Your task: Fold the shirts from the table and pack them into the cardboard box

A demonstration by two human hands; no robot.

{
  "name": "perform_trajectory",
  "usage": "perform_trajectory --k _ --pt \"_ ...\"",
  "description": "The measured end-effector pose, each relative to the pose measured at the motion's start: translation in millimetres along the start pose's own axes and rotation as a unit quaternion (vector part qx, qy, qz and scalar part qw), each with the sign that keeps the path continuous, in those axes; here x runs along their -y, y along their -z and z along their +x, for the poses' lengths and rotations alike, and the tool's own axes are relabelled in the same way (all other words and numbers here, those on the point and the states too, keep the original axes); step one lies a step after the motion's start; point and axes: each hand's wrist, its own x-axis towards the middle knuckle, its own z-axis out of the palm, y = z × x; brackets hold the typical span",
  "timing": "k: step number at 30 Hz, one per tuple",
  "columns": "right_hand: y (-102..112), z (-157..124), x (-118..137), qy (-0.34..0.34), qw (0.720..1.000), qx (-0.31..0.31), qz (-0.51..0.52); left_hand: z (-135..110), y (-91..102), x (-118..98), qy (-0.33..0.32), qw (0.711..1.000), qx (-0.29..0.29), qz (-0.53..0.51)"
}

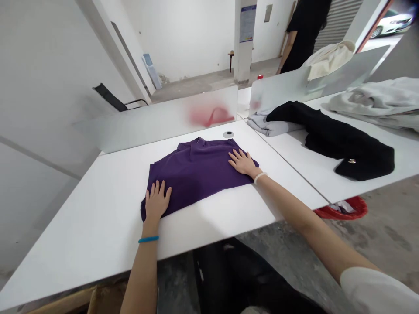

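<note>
A purple shirt [199, 172] lies folded on the white table [98, 209], its collar toward the divider. My left hand [157, 201] rests flat on the shirt's left end, fingers spread. On the shirt's right side lies my right hand [242, 163], also flat with fingers apart. Neither hand grips the cloth. The underside of the shirt is hidden.
A frosted divider [157, 117] runs along the table's back edge. To the right lie a black garment [340, 135], a grey folded cloth [273, 124] and pale cloth [379, 102]. A red basket [358, 209] stands below. Beyond the divider stands a person [306, 35].
</note>
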Motion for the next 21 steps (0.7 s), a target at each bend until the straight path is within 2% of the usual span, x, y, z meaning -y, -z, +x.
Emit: perform_trajectory --k 4,8,11,13,15,17,19,21 --pt "-1 -6 1 0.004 1.0 0.002 -0.004 -12 -4.0 -11 0.008 1.0 -0.013 0.015" --pt "-6 -38 -3 0.025 1.0 -0.007 -0.003 -57 -3.6 -15 -0.002 1.0 -0.025 0.012" --pt "-7 -72 -15 0.049 0.999 -0.02 0.0 -91 6.5 -7 -0.014 0.999 -0.015 -0.031" --pt "3 -82 -22 0.072 0.997 0.004 0.002 -95 21.1 0 -0.007 0.999 0.024 -0.044" --pt "19 -76 -23 0.087 0.995 0.041 0.01 -78 38.3 5 0.011 0.998 0.049 -0.031" --pt "37 -55 -14 0.088 0.995 0.052 0.02 -44 51.0 3 0.016 0.999 0.032 -0.021" --pt "48 -26 5 0.091 0.995 0.039 0.027 -5 52.9 -4 -0.011 1.0 0.013 -0.024" --pt "48 1 29 0.106 0.993 0.033 0.035 28 43.8 -15 -0.051 0.998 0.007 -0.03"
